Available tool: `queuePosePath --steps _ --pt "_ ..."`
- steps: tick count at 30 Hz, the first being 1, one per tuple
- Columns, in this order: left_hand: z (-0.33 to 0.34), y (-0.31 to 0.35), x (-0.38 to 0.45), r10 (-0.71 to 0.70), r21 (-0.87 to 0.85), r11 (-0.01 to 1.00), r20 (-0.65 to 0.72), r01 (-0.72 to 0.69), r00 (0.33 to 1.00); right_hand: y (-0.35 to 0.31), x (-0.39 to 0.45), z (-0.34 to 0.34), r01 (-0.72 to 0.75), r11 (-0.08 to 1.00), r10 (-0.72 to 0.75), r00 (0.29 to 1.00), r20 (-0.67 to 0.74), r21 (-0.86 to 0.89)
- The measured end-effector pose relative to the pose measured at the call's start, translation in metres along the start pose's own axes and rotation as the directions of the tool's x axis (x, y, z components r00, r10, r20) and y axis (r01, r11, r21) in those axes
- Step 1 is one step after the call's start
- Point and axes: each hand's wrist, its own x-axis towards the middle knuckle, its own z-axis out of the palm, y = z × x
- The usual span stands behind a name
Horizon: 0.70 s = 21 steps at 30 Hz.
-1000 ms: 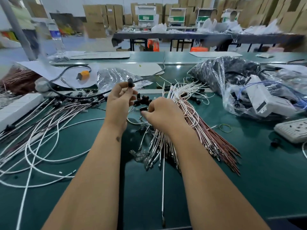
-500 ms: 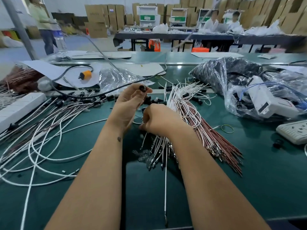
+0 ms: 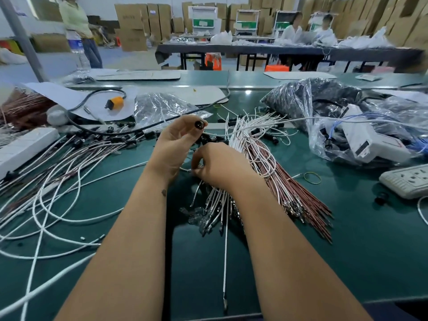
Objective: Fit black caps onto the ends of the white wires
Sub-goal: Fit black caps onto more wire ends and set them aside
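My left hand (image 3: 171, 147) is raised above the green table (image 3: 347, 246) and pinches a small black cap (image 3: 198, 124) at its fingertips, the cap's open end facing me. My right hand (image 3: 220, 165) sits just right of it with curled fingers on a bundle of white and red wires (image 3: 261, 158); what the fingertips pinch is hidden. One white wire (image 3: 224, 256) runs from under that hand toward me. Loose black caps (image 3: 208, 139) lie behind the hands. Capped white wires (image 3: 76, 154) spread out on the left.
A clear bag of dark parts (image 3: 308, 98) and a bag with white devices (image 3: 361, 137) sit at the right, with a power strip (image 3: 407, 179) nearer. Another power strip (image 3: 25, 144) lies at the left. Paper sheets, an orange sensor (image 3: 114, 102) and people at far tables are behind.
My left hand turned the black cap so its open end faces me and shifted slightly right. My right hand closed in under the left hand on the wire bundle.
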Motion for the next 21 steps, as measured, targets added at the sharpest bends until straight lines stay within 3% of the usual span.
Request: queuePosePath --steps 6,10,14,21 --pt "0.008 0.003 -0.002 0.122 0.210 0.972 -0.066 -0.105 0.990 0.000 0.003 0.002 0.020 0.999 -0.019 1.000 -0.012 0.039" --pt "0.008 0.006 -0.001 0.154 0.318 0.942 -0.118 -0.110 0.981 0.005 0.005 0.000 -0.002 0.978 0.030 0.991 -0.132 0.209" --pt "0.010 0.008 -0.003 0.155 0.267 0.956 -0.099 -0.123 0.983 0.011 0.005 -0.003 -0.068 0.915 0.175 0.955 -0.240 0.398" --pt "0.012 0.002 -0.003 0.097 0.217 0.973 -0.059 -0.082 0.994 0.020 0.005 -0.005 -0.060 0.738 0.328 0.903 -0.279 0.672"
